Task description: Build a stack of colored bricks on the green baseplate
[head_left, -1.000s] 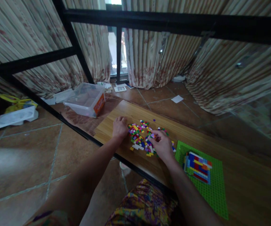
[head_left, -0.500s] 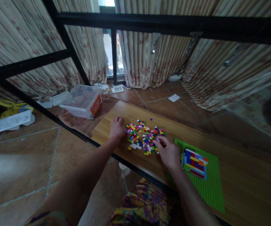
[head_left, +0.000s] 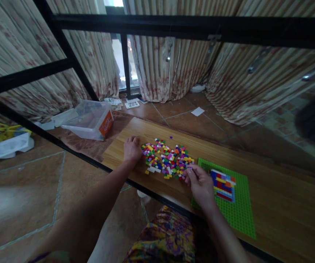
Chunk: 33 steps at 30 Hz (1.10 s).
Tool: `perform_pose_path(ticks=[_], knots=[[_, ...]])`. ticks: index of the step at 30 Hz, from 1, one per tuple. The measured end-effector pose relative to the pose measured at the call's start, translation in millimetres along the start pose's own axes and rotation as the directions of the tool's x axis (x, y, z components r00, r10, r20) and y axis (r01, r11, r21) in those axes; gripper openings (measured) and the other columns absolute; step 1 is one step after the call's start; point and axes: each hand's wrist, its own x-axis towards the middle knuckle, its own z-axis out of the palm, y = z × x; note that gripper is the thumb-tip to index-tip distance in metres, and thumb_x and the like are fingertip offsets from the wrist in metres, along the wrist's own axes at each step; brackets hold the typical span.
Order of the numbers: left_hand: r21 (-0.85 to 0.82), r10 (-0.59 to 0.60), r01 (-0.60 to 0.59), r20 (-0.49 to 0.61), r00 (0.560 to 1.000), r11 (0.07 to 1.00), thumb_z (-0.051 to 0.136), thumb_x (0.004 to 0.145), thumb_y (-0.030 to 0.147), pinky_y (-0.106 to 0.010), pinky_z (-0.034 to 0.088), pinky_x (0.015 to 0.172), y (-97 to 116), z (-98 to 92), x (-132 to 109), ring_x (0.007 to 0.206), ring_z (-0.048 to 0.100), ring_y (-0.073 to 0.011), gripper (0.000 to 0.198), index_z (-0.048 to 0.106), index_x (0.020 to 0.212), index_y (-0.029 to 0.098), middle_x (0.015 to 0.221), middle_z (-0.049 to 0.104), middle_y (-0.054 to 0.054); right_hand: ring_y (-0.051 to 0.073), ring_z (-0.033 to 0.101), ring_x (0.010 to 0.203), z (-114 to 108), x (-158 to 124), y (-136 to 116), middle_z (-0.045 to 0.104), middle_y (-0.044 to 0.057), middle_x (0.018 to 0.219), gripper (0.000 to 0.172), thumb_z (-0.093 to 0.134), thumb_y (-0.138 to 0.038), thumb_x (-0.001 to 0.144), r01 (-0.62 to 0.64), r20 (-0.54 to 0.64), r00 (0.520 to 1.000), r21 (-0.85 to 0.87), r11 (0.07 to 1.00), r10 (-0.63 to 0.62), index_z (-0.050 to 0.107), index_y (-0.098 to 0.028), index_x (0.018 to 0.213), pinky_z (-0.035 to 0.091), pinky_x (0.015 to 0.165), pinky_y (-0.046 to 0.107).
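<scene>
Loose toy bricks (head_left: 171, 157) of many colours lie spread over the wooden tabletop. At the left edge of this pile, my left hand (head_left: 132, 149) rests on the wood with its fingers loosely bent, and I see nothing in it. Between the thumb and fingers of my right hand (head_left: 201, 184) is a small purple toy brick (head_left: 189, 168), partly covered by the fingertips. This hand is at the pile's right side, by the near-left part of a green baseplate (head_left: 241, 204). On the baseplate sits a flat block of built bricks (head_left: 223, 186) in blue, red, yellow and white rows.
A clear plastic box (head_left: 86, 126) with an orange label stands on the floor beyond the table's left end. Black metal bars (head_left: 157, 25) cross the view above the table. One small purple brick (head_left: 171, 137) lies apart behind the pile. Curtains (head_left: 152, 69) hang behind.
My right hand has drawn back slightly from the pile toward the baseplate, still pinching the purple brick. My left hand stays beside the pile. The whole view has shifted a little.
</scene>
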Motion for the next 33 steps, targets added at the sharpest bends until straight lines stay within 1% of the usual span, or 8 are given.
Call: perform_pose_path(ticks=[6, 8, 11, 14, 18, 25, 30, 33], knots=[[-0.007, -0.006, 0.006, -0.003, 1.0, 1.0, 0.044, 0.085, 0.013, -0.039, 0.044, 0.091, 0, 0.6, 0, 0.105, 0.055, -0.0257, 0.03, 0.067, 0.103, 0.018, 0.108, 0.064, -0.011, 0.014, 0.057, 0.05, -1, -5, -1, 0.066, 0.0, 0.064, 0.035, 0.054, -0.049, 0.087, -0.025, -0.062, 0.998, -0.001, 1.0, 0.025, 0.067, -0.018, 0.097, 0.046, 0.049, 0.025], [-0.01, -0.01, 0.01, -0.002, 1.0, 1.0, 0.044, 0.085, 0.014, -0.039, 0.045, 0.09, 0, 0.3, 0, 0.105, 0.055, -0.0256, 0.03, 0.067, 0.103, 0.018, 0.108, 0.064, -0.011, 0.017, 0.062, 0.056, -2, -3, 0, 0.07, 0.003, 0.07, 0.036, 0.054, -0.049, 0.086, -0.015, -0.073, 0.997, -0.082, 0.997, 0.009, 0.069, -0.018, 0.098, 0.05, 0.055, 0.028], [-0.012, -0.009, 0.009, -0.004, 1.0, 1.0, 0.043, 0.086, 0.015, -0.039, 0.045, 0.091, 1, -0.2, 0, 0.105, 0.055, -0.0255, 0.03, 0.067, 0.103, 0.018, 0.108, 0.064, -0.011, 0.022, 0.068, 0.076, -2, 7, -2, 0.074, 0.008, 0.088, 0.034, 0.055, -0.046, 0.085, 0.091, -0.11, 0.986, -0.265, 0.96, -0.124, 0.072, -0.019, 0.096, 0.053, 0.071, 0.034], [-0.008, -0.005, 0.005, -0.004, 1.0, 1.0, 0.043, 0.086, 0.015, -0.04, 0.045, 0.092, 1, -0.7, 0, 0.105, 0.055, -0.0253, 0.031, 0.067, 0.105, 0.019, 0.108, 0.064, -0.011, 0.023, 0.067, 0.088, 2, 19, -7, 0.073, 0.008, 0.096, 0.031, 0.051, -0.04, 0.087, 0.212, -0.06, 0.965, -0.401, 0.891, -0.257, 0.073, -0.02, 0.094, 0.051, 0.082, 0.035], [-0.007, -0.013, 0.013, 0.0, 1.0, 1.0, 0.043, 0.085, 0.013, -0.039, 0.045, 0.092, 2, -1.0, 0, 0.106, 0.055, -0.0253, 0.031, 0.067, 0.104, 0.019, 0.108, 0.064, -0.011, 0.021, 0.066, 0.087, 13, 31, -12, 0.073, 0.007, 0.095, 0.03, 0.047, -0.034, 0.088, 0.262, 0.037, 0.959, -0.482, 0.836, -0.28, 0.073, -0.022, 0.096, 0.049, 0.081, 0.034], [-0.012, -0.014, 0.014, 0.014, 1.0, 1.0, 0.044, 0.084, 0.013, -0.039, 0.044, 0.092, 2, -1.0, 0, 0.106, 0.055, -0.0251, 0.031, 0.067, 0.103, 0.02, 0.109, 0.063, -0.011, 0.021, 0.065, 0.086, 17, 37, -14, 0.071, 0.007, 0.096, 0.027, 0.05, -0.028, 0.084, 0.292, 0.049, 0.952, -0.453, 0.843, -0.303, 0.072, -0.02, 0.099, 0.049, 0.081, 0.034], [-0.008, -0.013, 0.013, 0.01, 1.0, 1.0, 0.042, 0.085, 0.013, -0.039, 0.045, 0.091, 4, -2.5, -1, 0.106, 0.055, -0.0256, 0.031, 0.067, 0.103, 0.019, 0.11, 0.064, -0.011, 0.021, 0.065, 0.087, 17, 24, -16, 0.071, 0.007, 0.096, 0.025, 0.05, -0.028, 0.085, 0.288, 0.021, 0.951, -0.432, 0.854, -0.31, 0.072, -0.02, 0.094, 0.049, 0.081, 0.034], [-0.017, -0.019, 0.019, 0.009, 1.0, 1.0, 0.042, 0.085, 0.013, -0.04, 0.044, 0.092, 5, -3.3, -2, 0.107, 0.054, -0.0257, 0.032, 0.067, 0.105, 0.019, 0.111, 0.063, -0.011, 0.02, 0.065, 0.087, 24, 11, -16, 0.07, 0.007, 0.094, 0.023, 0.05, -0.028, 0.087, 0.313, 0.063, 0.947, -0.416, 0.854, -0.316, 0.071, -0.02, 0.093, 0.048, 0.08, 0.033]])
